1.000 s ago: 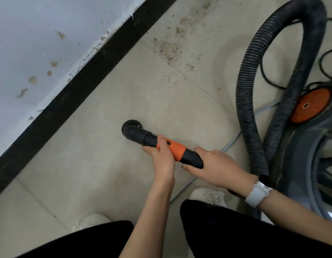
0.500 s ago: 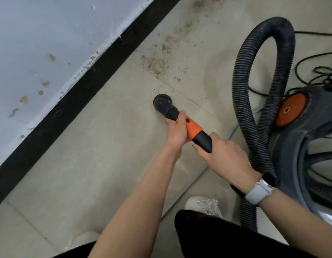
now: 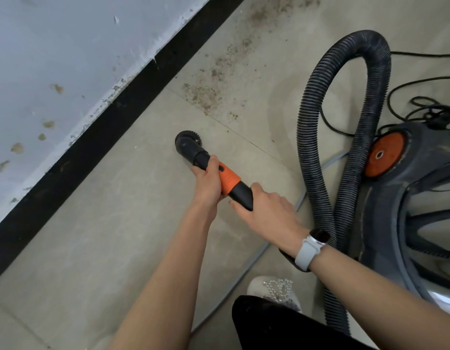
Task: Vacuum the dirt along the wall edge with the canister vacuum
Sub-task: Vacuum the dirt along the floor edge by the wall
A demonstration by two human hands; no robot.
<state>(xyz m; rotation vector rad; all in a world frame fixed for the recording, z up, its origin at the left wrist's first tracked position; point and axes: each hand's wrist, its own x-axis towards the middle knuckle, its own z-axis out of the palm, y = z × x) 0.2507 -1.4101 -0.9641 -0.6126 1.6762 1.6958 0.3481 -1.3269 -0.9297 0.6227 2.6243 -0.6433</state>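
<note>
Grey floor tiles [image 3: 97,248] run up to a black baseboard [image 3: 92,145] under a pale wall, with brown dirt [image 3: 206,94] scattered near that edge. Both hands hold the vacuum wand [image 3: 226,179]: the left hand [image 3: 208,183] wraps round its front and the right hand [image 3: 266,213] grips its back end. Its round brush head [image 3: 187,145] sits on the floor just short of the dirt, and the canister vacuum [image 3: 408,198] stands to the right with its ribbed hose [image 3: 312,117] looping up.

A pale blue-grey wall [image 3: 67,59] fills the far left, its paint stained and chipped along the bottom. A black skirting [image 3: 97,137] runs diagonally beneath it. The floor [image 3: 105,236] is beige tile with thin joints, evenly lit. Thin black cables [image 3: 408,97] trail at far right.
</note>
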